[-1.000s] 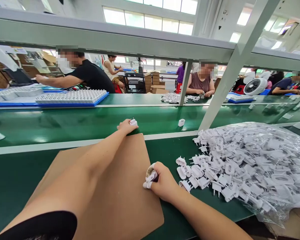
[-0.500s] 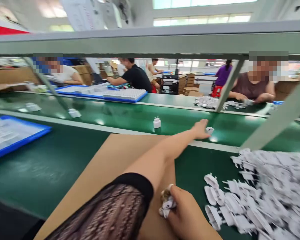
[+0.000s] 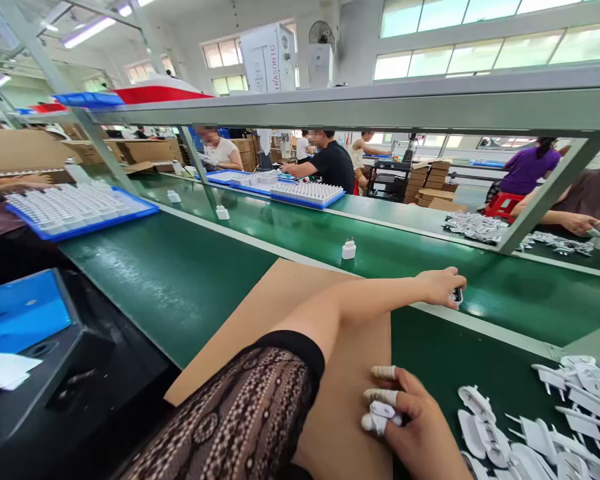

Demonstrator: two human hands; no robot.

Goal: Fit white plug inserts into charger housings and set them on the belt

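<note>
Left grip point(image 3: 437, 287) pinching a plug point(image 3: 457, 295) just past the cardboard point(image 3: 280, 300); right grip point(image 3: 415, 433), can't tell. Guessing one charger point(image 3: 349, 249) done, pile point(image 3: 555, 427) to go.

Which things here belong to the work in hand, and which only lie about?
In use: left hand on small white part; right hand; brown board; white plug pile.
Lying about: blue trays; charger on belt; cardboard boxes.
</note>
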